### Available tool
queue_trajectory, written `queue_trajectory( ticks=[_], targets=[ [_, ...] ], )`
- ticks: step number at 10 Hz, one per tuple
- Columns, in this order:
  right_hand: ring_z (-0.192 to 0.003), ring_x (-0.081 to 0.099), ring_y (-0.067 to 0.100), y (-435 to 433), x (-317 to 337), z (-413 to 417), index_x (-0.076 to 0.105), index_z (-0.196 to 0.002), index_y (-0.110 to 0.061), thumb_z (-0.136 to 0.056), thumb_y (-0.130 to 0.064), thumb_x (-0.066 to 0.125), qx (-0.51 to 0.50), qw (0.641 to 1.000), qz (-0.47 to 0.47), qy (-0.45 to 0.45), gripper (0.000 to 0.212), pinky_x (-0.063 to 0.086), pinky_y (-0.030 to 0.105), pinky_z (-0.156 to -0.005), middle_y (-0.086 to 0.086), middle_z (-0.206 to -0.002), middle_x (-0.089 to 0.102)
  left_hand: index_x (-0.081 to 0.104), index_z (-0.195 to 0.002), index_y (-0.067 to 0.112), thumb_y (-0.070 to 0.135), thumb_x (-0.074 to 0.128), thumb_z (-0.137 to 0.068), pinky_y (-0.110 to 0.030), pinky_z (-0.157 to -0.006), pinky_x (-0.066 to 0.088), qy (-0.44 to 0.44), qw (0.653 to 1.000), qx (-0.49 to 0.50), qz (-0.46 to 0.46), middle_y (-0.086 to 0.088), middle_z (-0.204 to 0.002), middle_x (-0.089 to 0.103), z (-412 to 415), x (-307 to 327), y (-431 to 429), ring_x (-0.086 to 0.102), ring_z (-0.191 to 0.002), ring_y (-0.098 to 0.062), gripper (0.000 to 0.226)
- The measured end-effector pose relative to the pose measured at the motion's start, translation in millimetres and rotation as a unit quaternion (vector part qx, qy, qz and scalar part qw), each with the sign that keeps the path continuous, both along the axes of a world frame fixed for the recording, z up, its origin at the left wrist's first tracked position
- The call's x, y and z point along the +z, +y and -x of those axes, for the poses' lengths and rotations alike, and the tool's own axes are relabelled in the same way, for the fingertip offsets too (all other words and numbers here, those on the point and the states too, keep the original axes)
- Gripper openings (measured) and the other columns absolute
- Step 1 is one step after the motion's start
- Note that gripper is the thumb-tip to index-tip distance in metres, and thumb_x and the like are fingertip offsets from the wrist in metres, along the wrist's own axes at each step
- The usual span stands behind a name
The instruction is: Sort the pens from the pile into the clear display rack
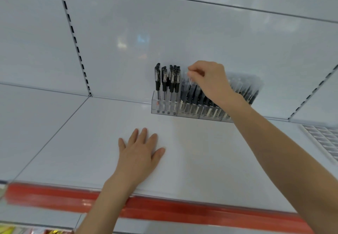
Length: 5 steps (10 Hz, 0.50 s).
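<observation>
Head view: right hand (210, 82) pinches a near-upright pen (190, 81) in the rack (164, 108) at centre; left hand (140, 153) lies spread flat below.

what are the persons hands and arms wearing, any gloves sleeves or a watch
Nothing worn shows. The left hand and right hand are bare, with no gloves or rings that I can make out. The left arm and right arm are bare too: no sleeve, watch or bracelet is in view up to the frame edge.
</observation>
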State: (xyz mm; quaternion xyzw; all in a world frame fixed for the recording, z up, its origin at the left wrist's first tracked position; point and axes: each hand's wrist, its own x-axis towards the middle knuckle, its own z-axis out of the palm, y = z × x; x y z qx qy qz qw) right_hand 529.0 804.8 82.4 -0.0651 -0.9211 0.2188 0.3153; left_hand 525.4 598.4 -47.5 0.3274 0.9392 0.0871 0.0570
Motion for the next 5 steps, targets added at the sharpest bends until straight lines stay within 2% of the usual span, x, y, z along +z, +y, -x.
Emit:
queue_trajectory(
  ticks=[1, 2, 3, 4, 5],
  targets=[
    [-0.082, 0.062, 0.023, 4, -1, 6, 0.066, -0.094, 0.001, -0.091, -0.007, 0.048, -0.023, 0.998, -0.032, -0.047, 0.019, 0.049, 0.033, -0.085, 0.008, -0.084, 0.066, 0.024, -0.141, 0.029, 0.053, 0.023, -0.095, -0.052, -0.112, 0.013, 0.000, 1.000, -0.001, -0.004, -0.001, -0.156, 0.010, 0, 1, 0, 0.003, -0.145, -0.024, 0.052],
    [-0.080, 0.061, 0.033, 4, -3, 13, 0.063, -0.087, 0.006, -0.088, 0.003, 0.041, -0.031, 0.994, -0.073, -0.076, 0.022, 0.050, 0.041, -0.079, 0.018, -0.083, 0.066, 0.024, -0.141, 0.029, 0.053, 0.023, -0.095, -0.052, -0.112, 0.013, 0.000, 1.000, 0.000, -0.007, 0.000, -0.156, 0.011, 0, 1, 0, 0.003, -0.145, -0.024, 0.053],
    [-0.071, 0.057, 0.028, 1, -5, 16, 0.061, -0.085, 0.005, -0.088, 0.004, 0.038, -0.041, 0.991, -0.102, -0.079, 0.024, 0.050, 0.038, -0.073, 0.018, -0.081, 0.065, 0.025, -0.141, 0.028, 0.057, 0.020, -0.093, -0.053, -0.111, 0.013, -0.008, 1.000, 0.000, -0.012, -0.001, -0.156, 0.012, 2, 0, 0, 0.004, -0.145, -0.025, 0.057],
    [-0.075, 0.060, 0.028, -1, -13, 9, 0.060, -0.106, 0.000, -0.094, -0.005, 0.040, -0.043, 0.994, -0.060, -0.076, 0.023, 0.050, 0.041, -0.076, 0.017, -0.089, 0.067, 0.024, -0.142, 0.030, 0.061, 0.016, -0.091, -0.052, -0.112, 0.012, -0.004, 1.000, 0.001, -0.006, 0.000, -0.157, 0.010, -1, 3, -1, 0.003, -0.145, -0.023, 0.061],
    [-0.084, 0.061, 0.024, -4, -24, -4, 0.040, -0.134, -0.012, -0.095, -0.016, 0.046, -0.015, 0.996, 0.060, -0.061, 0.040, 0.049, 0.032, -0.083, 0.012, -0.096, 0.065, 0.025, -0.142, 0.030, 0.060, 0.020, -0.092, -0.052, -0.112, 0.011, -0.002, 1.000, -0.001, -0.016, -0.001, -0.157, 0.011, 0, 1, -1, 0.003, -0.145, -0.023, 0.059]
  ],
)
